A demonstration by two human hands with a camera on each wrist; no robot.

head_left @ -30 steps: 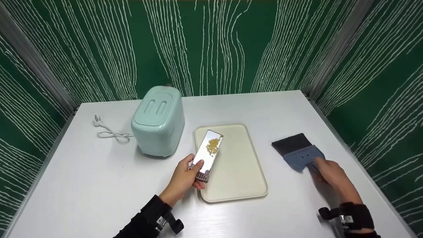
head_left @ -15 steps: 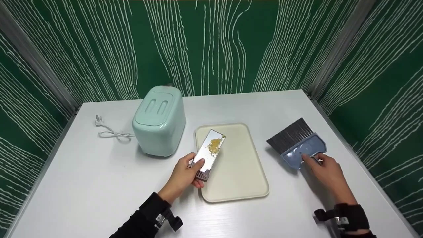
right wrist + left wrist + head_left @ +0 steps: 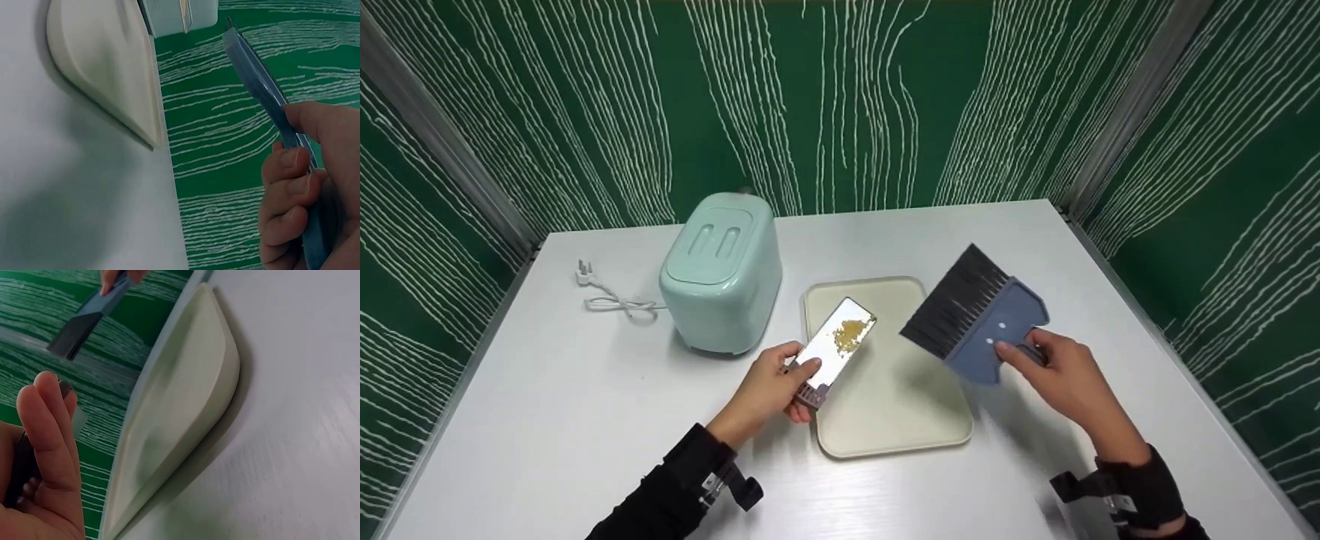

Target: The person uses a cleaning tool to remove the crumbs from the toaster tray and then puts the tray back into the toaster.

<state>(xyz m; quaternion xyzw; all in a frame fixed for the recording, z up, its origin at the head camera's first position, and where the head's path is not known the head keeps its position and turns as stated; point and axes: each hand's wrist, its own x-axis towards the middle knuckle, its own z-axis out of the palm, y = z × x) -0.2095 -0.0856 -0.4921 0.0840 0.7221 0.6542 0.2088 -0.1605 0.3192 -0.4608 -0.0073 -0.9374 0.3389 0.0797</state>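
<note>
In the head view, my left hand (image 3: 769, 382) grips a narrow, shiny crumb tray (image 3: 829, 362) by its dark slotted end, thumb on top. Yellow crumbs (image 3: 850, 335) lie toward its far end. Held above the left part of a cream serving tray (image 3: 885, 420), it slants up and right. My right hand (image 3: 1061, 375) holds a blue brush (image 3: 997, 326) by the handle, black bristles pointing up-left over the serving tray's right side. Fingers of the right hand (image 3: 292, 191) curl round the brush handle (image 3: 318, 242) in the right wrist view. The left wrist view mostly hides the crumb tray.
A mint-green toaster (image 3: 720, 277) stands at the back left of the white table (image 3: 547, 420). Its white cord and plug (image 3: 619, 302) lie to its left. Green walls with white lines (image 3: 870, 105) close off the back and sides.
My right hand has lifted the brush and carried it left, from beside the serving tray to over its right edge. The left hand with the crumb tray has barely shifted.
</note>
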